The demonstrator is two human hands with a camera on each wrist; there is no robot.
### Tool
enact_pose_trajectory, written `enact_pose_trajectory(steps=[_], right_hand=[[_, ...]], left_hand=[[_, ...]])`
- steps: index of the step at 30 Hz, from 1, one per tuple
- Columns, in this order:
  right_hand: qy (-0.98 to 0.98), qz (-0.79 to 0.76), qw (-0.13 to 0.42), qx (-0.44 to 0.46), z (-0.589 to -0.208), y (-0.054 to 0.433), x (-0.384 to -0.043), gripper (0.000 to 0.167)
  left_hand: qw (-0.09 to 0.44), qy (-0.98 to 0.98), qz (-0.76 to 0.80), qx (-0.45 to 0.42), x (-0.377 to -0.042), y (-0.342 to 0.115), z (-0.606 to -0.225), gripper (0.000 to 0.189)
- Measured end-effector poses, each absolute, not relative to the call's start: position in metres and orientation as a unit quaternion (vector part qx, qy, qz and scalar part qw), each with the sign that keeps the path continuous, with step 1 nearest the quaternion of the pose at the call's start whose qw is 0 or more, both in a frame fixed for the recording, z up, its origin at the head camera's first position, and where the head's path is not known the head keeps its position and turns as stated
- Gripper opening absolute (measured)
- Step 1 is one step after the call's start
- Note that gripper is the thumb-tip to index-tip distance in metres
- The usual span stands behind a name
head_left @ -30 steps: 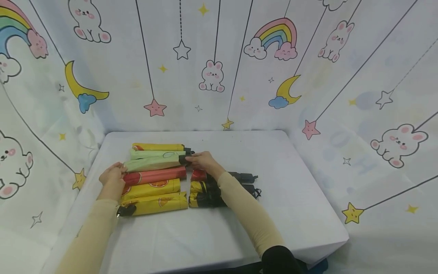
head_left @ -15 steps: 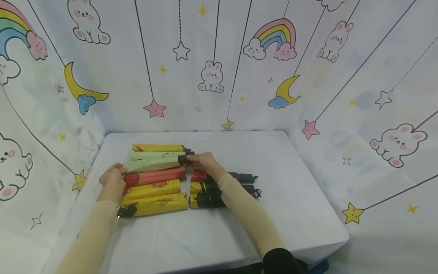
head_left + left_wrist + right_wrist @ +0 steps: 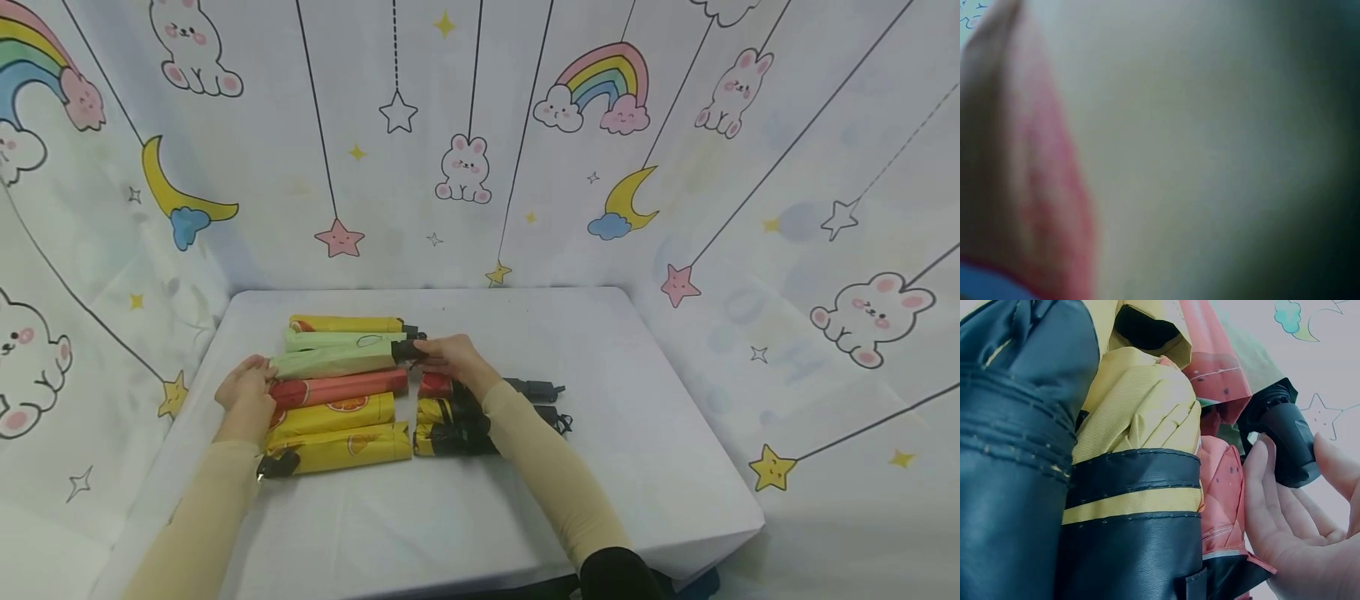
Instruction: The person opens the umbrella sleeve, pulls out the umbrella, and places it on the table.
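Head view: pinches black handle (image 3: pixel 405 352), jutting from mouth of pale green sleeve (image 3: pixel 333 360), with right grip (image 3: pixel 455 357). Pinches sleeve's left end with left grip (image 3: pixel 246 387). Holds both over table (image 3: pixel 637 433), between second green sleeve (image 3: pixel 337 340) and red sleeve (image 3: pixel 345 387). Right wrist view: note yellow sleeve (image 3: pixel 1163 309) gaping, dark inside.

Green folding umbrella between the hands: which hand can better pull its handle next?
Probably the right hand: it grips the black handle; the left hand is at the opposite end of the green folding umbrella.
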State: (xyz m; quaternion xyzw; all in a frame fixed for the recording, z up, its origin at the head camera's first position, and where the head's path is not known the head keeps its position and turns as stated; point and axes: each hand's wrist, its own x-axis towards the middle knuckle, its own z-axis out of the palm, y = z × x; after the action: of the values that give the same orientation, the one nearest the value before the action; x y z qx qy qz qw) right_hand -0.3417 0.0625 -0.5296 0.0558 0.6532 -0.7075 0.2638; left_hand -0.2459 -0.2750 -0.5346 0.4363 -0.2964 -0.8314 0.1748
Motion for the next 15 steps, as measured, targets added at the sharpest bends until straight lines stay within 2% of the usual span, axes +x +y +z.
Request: enact_pose_trajectory(steps=[15], right_hand=[[0.660,-0.704,0.261,0.036,-0.5279,0.0722,-0.3426,0.040]], left_hand=[[0.206,-0.256,-0.839,0.435,-0.2472,-0.2766,-0.5357,0.036]])
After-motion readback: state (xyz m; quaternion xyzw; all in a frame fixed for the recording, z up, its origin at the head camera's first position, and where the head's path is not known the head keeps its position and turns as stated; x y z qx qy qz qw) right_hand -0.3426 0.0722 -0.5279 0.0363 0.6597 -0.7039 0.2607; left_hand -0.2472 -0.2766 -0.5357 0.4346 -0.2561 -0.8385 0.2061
